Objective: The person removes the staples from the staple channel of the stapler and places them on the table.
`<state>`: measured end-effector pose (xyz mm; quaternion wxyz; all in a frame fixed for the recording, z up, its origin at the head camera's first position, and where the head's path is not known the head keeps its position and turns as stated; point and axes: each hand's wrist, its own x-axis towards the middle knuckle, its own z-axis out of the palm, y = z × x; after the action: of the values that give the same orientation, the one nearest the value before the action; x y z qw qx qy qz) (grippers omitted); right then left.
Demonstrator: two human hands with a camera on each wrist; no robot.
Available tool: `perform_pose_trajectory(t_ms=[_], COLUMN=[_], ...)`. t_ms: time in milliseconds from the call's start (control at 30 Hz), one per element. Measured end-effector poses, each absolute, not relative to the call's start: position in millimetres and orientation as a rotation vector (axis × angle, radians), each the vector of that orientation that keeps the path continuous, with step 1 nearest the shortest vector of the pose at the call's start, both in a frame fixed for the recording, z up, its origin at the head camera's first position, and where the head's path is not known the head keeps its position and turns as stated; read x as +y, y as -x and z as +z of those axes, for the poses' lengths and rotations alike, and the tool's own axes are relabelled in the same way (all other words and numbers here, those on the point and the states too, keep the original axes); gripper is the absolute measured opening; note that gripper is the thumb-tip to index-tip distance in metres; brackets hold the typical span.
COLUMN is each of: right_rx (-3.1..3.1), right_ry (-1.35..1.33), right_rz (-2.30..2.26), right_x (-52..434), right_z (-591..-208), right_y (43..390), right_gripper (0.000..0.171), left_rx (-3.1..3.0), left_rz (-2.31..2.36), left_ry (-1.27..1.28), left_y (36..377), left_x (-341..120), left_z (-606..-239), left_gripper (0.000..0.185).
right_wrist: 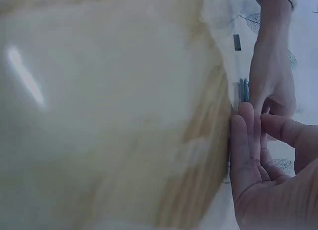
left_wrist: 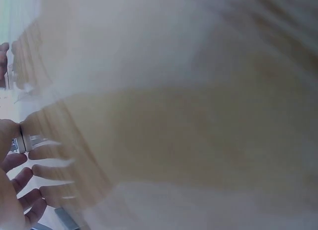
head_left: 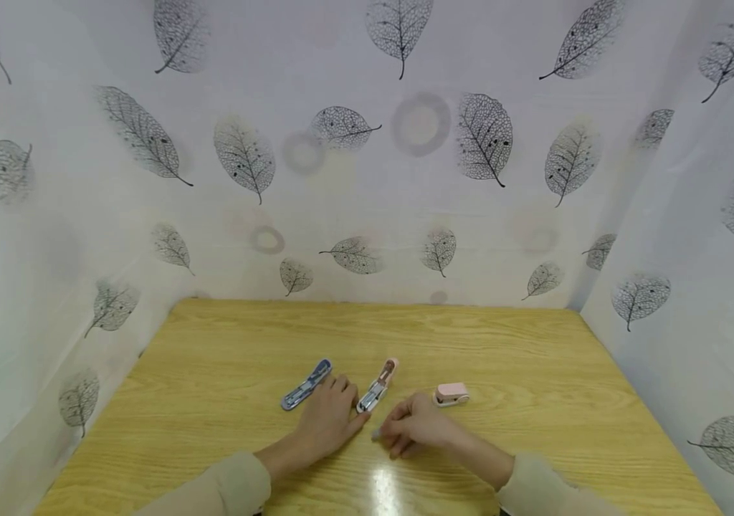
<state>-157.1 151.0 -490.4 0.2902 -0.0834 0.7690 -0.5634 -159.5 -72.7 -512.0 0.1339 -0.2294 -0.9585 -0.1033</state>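
Note:
My left hand point(head_left: 330, 414) rests low over the table, thumb and index finger at the near end of an opened pink-and-white stapler point(head_left: 378, 387), its metal inside facing up. In the left wrist view the stapler's pale end point(left_wrist: 22, 143) shows between that thumb and index finger. Just beyond the other left fingers lies an opened blue stapler point(head_left: 306, 385). My right hand point(head_left: 415, 424) pinches a short grey strip of staples point(head_left: 376, 434) by thumb and fingertips, close to the left thumb. In the right wrist view its fingers point(right_wrist: 240, 150) hide the strip.
A small pink stapler point(head_left: 451, 393), folded shut, lies to the right behind my right hand. The wood-grain table point(head_left: 515, 344) is enclosed by white leaf-patterned curtains point(head_left: 354, 201) at the back and both sides. Light glares on the table's near part.

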Motion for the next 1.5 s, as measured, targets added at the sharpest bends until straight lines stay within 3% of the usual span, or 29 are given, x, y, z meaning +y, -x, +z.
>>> perform_pose_trajectory(t_ms=[667, 967, 1267, 1500], right_rx=[2.013, 2.197, 2.660, 2.991], right_ry=[0.226, 0.608, 0.863, 1.088], right_rz=[-1.465, -1.433, -1.099, -0.757], right_x=[134.1, 169.1, 210.2, 237.3], right_z=[-493.5, -481.2, -452.4, -451.5], right_y=[148.5, 153.8, 155.1, 163.9], right_gripper=[0.015, 0.018, 0.024, 0.024], left_rx=[-2.730, -2.743, -2.748, -2.740], left_rz=[-0.284, -0.289, -0.285, -0.279], left_ry=[0.669, 0.667, 0.664, 0.673], left_y=[160.4, 161.1, 161.7, 160.2], left_x=[-73.3, -73.6, -73.6, -74.1], left_z=[-515.0, -517.1, -517.3, -515.0], left_gripper=[0.034, 0.035, 0.035, 0.035])
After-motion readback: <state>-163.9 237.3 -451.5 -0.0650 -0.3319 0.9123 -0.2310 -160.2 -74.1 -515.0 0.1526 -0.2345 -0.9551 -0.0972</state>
